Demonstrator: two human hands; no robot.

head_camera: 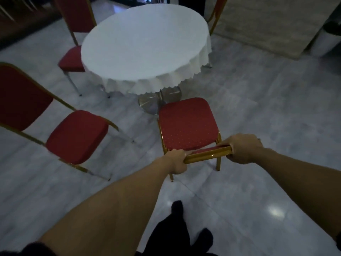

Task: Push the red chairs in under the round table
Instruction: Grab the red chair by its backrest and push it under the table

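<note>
Left hand (177,160): gripping chair (187,123) backrest, lower centre.
Right hand (243,148): gripping same backrest.
Table (145,45): upper centre, chair seat just short of it.

Dim room. Glossy grey marble floor (267,111) with pale light glare near the lower right. Beige stone wall (273,21) at far right; white bin (326,39) beside it.

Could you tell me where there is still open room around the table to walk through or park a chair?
Open floor lies right of the held chair, up to the beige rug. It is crowded on the left: the near-left chair and far-left chair hem in the round table.
</note>
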